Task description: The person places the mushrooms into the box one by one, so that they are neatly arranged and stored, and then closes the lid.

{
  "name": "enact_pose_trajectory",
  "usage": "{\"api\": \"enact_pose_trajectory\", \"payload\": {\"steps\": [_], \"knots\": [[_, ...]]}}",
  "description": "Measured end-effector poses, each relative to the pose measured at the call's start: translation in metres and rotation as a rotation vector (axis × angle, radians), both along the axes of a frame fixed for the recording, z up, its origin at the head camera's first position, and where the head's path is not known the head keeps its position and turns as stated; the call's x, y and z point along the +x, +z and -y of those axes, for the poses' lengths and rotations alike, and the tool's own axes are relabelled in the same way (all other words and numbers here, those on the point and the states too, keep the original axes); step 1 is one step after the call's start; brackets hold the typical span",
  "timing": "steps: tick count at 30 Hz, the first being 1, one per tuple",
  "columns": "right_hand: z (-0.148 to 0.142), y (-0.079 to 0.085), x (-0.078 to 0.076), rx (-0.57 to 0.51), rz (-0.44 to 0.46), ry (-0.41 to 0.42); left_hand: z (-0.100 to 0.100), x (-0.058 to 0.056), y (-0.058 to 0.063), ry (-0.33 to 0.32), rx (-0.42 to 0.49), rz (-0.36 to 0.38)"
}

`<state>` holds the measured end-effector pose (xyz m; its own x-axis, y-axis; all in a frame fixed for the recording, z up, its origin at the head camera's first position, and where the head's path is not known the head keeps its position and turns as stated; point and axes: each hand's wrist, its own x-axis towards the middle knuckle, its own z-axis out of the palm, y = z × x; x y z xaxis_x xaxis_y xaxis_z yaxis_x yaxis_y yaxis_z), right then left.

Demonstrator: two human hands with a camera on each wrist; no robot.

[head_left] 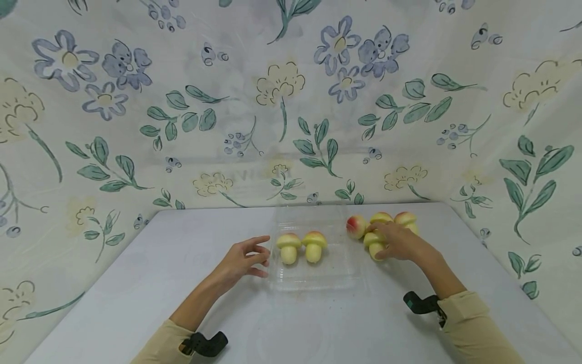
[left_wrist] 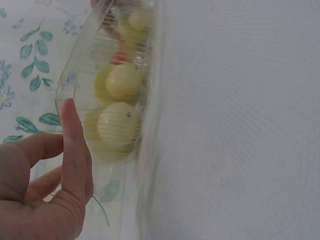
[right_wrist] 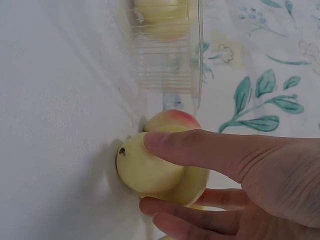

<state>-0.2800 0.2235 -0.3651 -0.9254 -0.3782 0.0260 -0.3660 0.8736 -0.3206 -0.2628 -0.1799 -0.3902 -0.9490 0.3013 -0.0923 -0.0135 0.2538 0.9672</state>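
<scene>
A clear plastic box (head_left: 313,284) stands open on the table, with two yellow mushroom-shaped fruits (head_left: 314,253) side by side in its left half. My left hand (head_left: 243,260) is at the box's left wall, fingers loosely extended; in the left wrist view a fingertip (left_wrist: 70,112) meets the rim. To the right of the box, my right hand (head_left: 402,243) holds another mushroom-shaped fruit (right_wrist: 150,167) between thumb and fingers. That fruit's pale stem end has a dark spot and faces the right wrist camera.
Several more fruits lie close around the right hand: a red-blushed one (head_left: 356,226) nearest the box, one (head_left: 381,217) behind, and another (head_left: 404,218) to the right. A flower-print cloth (head_left: 282,151) hangs behind the white table (head_left: 182,253). Each forearm wears a black wrist camera (head_left: 206,344).
</scene>
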Motion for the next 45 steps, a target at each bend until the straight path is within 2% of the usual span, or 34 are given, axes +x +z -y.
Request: {"api": "enact_pose_trajectory", "payload": {"steps": [6,16,45], "knots": [[-0.0016,-0.0030,-0.0016,0.005,-0.042,0.026,-0.0003,0.0001,0.0001,0.002,-0.003,-0.003],[0.0009,-0.0012,0.0013,-0.014,-0.004,-0.001,-0.0003,0.0002,0.0002,0.001,-0.005,-0.006],[0.0001,-0.0018,0.0013,-0.039,0.013,-0.016,0.0004,0.0009,0.0007,-0.017,0.005,-0.009]]}}
